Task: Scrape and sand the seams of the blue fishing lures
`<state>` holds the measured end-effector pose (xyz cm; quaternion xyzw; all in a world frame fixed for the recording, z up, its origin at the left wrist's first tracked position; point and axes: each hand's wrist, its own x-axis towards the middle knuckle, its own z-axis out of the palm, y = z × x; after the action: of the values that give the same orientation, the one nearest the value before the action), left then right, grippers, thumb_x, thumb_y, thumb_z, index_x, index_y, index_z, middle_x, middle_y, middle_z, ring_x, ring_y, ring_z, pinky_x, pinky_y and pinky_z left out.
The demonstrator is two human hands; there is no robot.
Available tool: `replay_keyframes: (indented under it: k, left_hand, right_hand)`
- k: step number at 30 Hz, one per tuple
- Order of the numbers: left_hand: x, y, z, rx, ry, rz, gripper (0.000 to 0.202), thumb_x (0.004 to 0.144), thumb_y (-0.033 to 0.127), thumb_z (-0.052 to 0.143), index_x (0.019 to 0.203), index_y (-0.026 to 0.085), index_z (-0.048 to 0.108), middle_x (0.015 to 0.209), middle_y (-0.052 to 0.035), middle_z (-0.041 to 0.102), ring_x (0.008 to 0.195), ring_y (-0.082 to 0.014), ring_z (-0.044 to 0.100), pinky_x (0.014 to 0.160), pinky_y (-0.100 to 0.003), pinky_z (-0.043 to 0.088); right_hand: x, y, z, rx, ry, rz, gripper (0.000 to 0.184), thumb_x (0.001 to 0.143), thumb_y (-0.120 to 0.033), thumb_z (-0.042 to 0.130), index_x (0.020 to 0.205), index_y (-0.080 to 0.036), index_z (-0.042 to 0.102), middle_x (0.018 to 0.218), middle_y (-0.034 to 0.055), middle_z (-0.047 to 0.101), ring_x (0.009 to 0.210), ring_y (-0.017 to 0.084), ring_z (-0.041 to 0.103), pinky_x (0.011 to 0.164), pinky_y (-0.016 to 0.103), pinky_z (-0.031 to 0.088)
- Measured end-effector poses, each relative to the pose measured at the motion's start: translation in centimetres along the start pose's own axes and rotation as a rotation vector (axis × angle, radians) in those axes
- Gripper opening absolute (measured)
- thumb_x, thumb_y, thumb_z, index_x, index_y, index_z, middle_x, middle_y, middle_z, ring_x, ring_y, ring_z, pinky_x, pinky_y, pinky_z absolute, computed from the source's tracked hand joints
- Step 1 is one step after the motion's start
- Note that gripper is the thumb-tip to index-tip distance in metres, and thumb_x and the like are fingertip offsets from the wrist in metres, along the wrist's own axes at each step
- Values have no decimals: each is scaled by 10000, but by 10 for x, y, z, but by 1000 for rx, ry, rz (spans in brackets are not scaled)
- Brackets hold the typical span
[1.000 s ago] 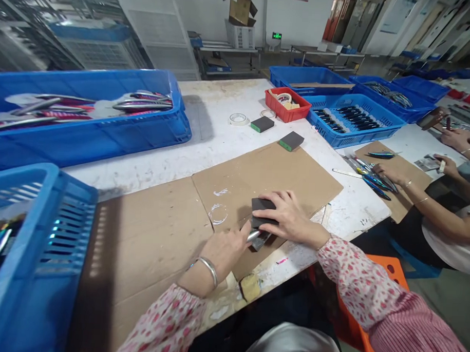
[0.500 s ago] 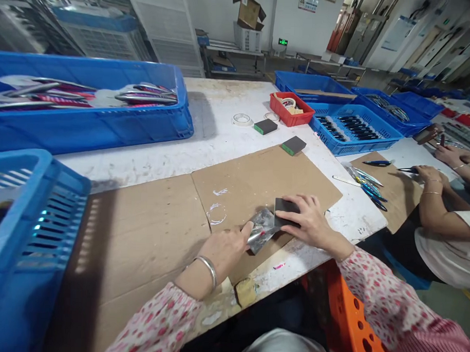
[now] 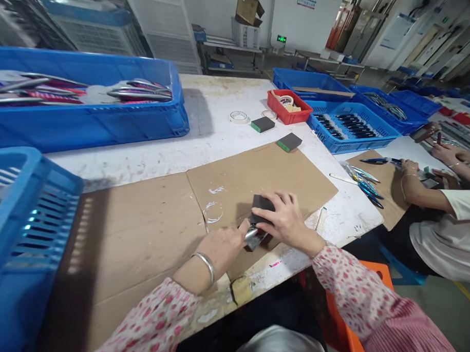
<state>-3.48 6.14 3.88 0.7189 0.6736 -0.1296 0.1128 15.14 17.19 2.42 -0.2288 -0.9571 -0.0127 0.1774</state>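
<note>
Sliding leftward since half a second ago, a dark block (image 3: 259,203) is now nearing the left hand (image 3: 222,247), whose grip is pinching a silver piece (image 3: 251,233) above cardboard (image 3: 152,224). The right hand (image 3: 289,219) is angling inward, its grip wrapping the block; cardboard is stretching beyond, the counter (image 3: 288,260) edge running nearby.

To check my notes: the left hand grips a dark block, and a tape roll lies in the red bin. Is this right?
Wrong hand: the head view shows the right hand gripping a dark block. A tape roll does lie in the red bin.
</note>
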Motion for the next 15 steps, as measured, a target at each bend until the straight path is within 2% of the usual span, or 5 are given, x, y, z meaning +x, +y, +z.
replay_keyframes:
  k: [3,8,12,15]
  left_hand:
    - [-1,1,1,-11,-3,-9,401,932,313,458,1304,163,450,960,-150,680,837,-273,698,667,-320,526]
    - [-2,4,0,10,19,-7,377,939,266,432,1298,150,453,971,-150,678,808,-286,695,669,-350,526]
    - [-3,5,-3,7,9,-26,383,943,277,420,1295,130,454,940,-153,676,820,-282,691,678,-337,526]
    - [-3,6,-2,31,16,3,361,950,254,387,1283,135,464,947,-147,670,809,-268,694,667,-328,531]
  right_hand:
    - [-4,1,3,33,22,0,319,898,-465,589,1186,-342,651,1347,77,482,1161,297,405,923,455,327]
    - [-12,4,-2,-9,65,97,297,897,-438,599,1160,-319,666,1312,97,506,1131,304,424,894,461,337]
    - [-4,-6,-2,-21,35,58,315,895,-454,596,1178,-328,653,1325,88,503,1138,311,413,896,469,327]
    - [-10,-2,-3,5,52,64,311,903,-456,584,1179,-329,652,1319,89,502,1136,299,422,878,444,340]
